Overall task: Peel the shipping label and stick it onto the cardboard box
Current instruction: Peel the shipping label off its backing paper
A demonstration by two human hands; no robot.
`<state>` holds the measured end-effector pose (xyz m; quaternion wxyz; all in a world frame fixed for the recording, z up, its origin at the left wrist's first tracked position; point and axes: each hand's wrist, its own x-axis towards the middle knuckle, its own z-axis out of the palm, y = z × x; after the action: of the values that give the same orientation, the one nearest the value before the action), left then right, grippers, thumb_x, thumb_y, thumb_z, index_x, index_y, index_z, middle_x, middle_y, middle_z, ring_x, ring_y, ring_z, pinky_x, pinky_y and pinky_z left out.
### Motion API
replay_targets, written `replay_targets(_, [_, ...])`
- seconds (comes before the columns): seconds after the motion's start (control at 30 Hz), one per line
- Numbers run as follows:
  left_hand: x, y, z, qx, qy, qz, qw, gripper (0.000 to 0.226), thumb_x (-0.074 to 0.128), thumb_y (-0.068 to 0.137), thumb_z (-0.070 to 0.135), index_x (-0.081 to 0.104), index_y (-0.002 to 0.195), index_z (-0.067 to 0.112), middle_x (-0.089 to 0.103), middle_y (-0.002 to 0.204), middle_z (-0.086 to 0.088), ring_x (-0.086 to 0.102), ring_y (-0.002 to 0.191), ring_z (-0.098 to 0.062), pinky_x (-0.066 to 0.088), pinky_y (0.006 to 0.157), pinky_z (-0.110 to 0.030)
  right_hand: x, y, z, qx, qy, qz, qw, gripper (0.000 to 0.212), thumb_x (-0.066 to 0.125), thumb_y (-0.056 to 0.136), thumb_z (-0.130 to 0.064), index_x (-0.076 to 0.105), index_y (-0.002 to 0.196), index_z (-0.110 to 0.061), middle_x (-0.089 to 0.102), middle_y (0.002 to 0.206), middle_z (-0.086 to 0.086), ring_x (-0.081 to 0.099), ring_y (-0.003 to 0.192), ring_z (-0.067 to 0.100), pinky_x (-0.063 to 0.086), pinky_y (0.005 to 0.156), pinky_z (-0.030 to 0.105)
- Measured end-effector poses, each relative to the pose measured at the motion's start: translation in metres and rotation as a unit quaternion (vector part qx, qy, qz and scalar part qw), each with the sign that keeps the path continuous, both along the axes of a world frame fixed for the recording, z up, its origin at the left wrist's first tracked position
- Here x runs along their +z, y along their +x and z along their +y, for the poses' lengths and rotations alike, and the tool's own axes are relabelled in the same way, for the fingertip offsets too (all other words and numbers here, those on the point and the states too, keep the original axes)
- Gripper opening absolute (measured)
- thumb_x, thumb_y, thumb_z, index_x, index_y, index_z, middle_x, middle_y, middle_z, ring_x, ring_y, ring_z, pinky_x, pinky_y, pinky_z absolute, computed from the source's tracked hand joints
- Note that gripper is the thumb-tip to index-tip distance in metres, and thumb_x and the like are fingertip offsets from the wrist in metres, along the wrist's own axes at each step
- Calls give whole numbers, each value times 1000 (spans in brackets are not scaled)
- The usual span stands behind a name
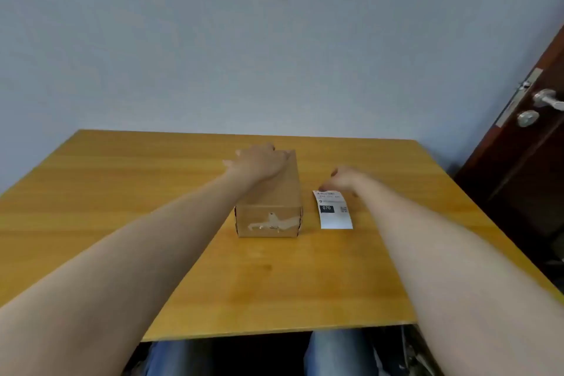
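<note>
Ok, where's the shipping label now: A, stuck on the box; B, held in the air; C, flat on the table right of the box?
C: the shipping label lies flat on the table beside the cardboard box, with the right hand at its far edge.

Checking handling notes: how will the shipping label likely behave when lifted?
The shipping label looks thin and flat, so probably floppy and very light. Lying flush on the table, its edge may be hard to catch.
</note>
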<state>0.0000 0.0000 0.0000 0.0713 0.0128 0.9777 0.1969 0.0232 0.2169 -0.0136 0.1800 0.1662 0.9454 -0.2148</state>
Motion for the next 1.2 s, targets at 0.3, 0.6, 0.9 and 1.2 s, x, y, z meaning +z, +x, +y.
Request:
replay_targets(0.3, [-9,4,0,-13,-22,-46,999,61,43,96,54,45,150,25,30,160,-11,30,145,-45,29,114,-69,-63,-18,8,-75,69,-58,993,114,92,66,-59,38,156,-14,53,150,16,51,137,38,53,103,46])
replay_targets(0.6, [12,2,-16,-35,96,3,995,60,51,92,39,45,150,20,53,148,-5,51,134,-31,45,105,-42,-47,-21,1,-139,-22,71,988,49,61,101,-15,44,145,-5,62,111,12,55,123,36,50,99,45])
replay_targets(0.9, [48,7,-38,-2,334,29,942,45,59,100,43,60,136,17,66,129,-1,67,112,-25,54,81,-37,44,-15,-44,-120,-446,265,846,20,64,92,-5,74,102,-19,80,107,4,76,93,27,62,83,41])
replay_targets(1.2, [66,17,-54,31,502,70,862,16,69,98,22,73,103,8,79,97,-5,75,69,-15,64,78,-42,60,-15,-87,18,-426,231,875,44,73,91,-9,63,132,-19,75,116,3,74,103,24,60,84,41])
